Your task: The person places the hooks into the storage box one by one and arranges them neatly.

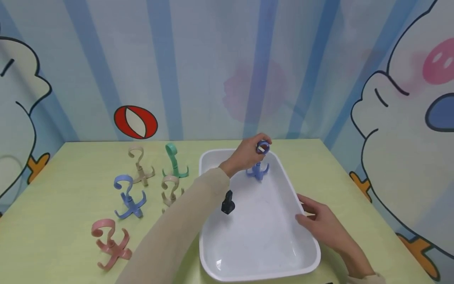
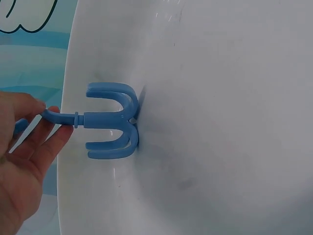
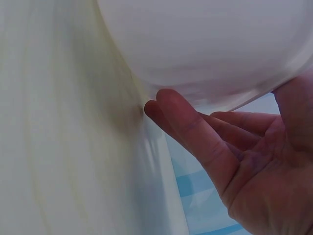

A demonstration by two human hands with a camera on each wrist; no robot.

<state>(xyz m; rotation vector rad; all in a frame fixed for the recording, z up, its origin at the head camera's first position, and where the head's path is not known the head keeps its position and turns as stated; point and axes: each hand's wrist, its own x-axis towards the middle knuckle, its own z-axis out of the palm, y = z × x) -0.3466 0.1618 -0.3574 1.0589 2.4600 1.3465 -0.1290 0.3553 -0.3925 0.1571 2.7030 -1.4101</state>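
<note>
My left hand (image 1: 246, 152) holds a blue multi-prong hanging hook (image 1: 257, 172) by its curled top, at the far end of a white tray (image 1: 262, 225). In the left wrist view, the thumb and fingers pinch the stem of the blue hook (image 2: 110, 121), and its prongs are against or close to the tray's inner wall. At the tray's right side, my right hand (image 1: 322, 223) grips the rim, thumb at the edge. The right wrist view has the fingers (image 3: 195, 132) of this hand along the tray's outer wall, from below.
Left of the tray stand another blue hook (image 1: 130, 205), a pink hook (image 1: 114, 250), a green hook (image 1: 173, 159) and two beige ones, the nearer beige hook (image 1: 172, 193) partly behind the sleeve. A small black object (image 1: 227, 205) shows beside the left forearm.
</note>
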